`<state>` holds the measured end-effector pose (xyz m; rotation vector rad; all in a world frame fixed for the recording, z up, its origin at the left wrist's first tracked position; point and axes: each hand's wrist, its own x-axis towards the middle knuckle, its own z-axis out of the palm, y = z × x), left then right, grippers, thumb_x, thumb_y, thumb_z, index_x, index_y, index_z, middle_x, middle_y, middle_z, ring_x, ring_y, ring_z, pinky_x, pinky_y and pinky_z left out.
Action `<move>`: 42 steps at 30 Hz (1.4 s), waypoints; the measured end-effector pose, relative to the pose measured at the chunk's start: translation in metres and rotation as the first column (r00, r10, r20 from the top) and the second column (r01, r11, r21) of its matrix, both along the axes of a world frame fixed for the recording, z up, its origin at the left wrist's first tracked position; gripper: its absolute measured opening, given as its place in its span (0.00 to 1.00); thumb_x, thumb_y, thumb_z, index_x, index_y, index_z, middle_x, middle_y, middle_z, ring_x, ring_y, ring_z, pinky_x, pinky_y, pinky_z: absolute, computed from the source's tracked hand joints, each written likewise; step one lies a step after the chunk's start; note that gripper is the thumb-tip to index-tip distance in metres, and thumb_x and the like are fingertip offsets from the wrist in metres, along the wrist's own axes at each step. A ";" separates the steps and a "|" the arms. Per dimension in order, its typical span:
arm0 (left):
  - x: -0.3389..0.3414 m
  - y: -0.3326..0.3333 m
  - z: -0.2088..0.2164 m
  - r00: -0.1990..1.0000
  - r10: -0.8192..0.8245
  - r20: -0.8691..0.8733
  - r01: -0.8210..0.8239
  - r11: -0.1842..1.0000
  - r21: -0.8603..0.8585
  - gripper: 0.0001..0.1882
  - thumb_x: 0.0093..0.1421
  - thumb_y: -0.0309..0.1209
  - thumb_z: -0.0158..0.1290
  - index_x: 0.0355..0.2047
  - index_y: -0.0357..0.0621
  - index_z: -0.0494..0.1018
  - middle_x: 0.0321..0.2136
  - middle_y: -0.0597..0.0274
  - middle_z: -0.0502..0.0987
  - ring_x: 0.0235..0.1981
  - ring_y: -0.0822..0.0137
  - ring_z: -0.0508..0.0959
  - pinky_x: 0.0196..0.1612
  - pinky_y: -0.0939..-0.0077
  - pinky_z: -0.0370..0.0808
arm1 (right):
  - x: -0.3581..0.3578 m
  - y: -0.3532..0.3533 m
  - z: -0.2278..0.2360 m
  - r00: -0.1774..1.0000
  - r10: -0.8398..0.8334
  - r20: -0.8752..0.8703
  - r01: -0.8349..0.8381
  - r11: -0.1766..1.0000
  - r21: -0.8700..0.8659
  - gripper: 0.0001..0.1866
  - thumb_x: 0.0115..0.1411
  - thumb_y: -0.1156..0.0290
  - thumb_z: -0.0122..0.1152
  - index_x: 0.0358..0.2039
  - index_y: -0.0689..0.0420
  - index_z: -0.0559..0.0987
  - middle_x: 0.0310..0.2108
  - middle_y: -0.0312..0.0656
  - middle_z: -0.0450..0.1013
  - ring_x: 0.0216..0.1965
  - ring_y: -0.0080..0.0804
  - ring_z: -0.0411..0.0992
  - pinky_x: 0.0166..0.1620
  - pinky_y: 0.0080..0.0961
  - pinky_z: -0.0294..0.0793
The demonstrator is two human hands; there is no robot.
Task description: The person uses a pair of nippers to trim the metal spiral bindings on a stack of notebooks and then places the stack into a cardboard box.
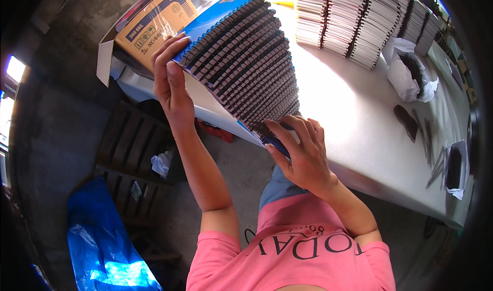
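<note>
Pink shirt, cut off at six o'clock, bears dark lettering. Toward twelve, a tilted stack of coil-bound notebooks is gripped by the left hand at ten and the right hand near four, its fingertips hard to make out. Eleven o'clock's carton carries printed symbols; one o'clock's white book piles run out of view.

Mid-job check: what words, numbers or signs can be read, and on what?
I won't copy wording, only where it stands.
Cardboard box: dark lettering, numbers and handling symbols, readable.
Pink T-shirt: large dark lettering, upside down, readable.
Blue notebook cover: small coloured mark, too small to read.
</note>
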<state>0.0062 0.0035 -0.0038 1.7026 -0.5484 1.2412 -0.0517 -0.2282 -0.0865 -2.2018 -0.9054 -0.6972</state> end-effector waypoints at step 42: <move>-0.002 0.004 -0.001 0.999 0.022 -0.023 -0.019 0.995 0.099 0.24 0.69 0.44 0.35 0.50 0.35 0.67 0.51 0.53 0.68 0.57 0.60 0.65 0.61 0.62 0.61 | -0.001 -0.002 -0.019 0.995 0.080 -0.056 -0.076 0.995 0.057 0.23 0.54 0.62 0.62 0.51 0.51 0.72 0.43 0.43 0.66 0.44 0.39 0.66 0.49 0.39 0.63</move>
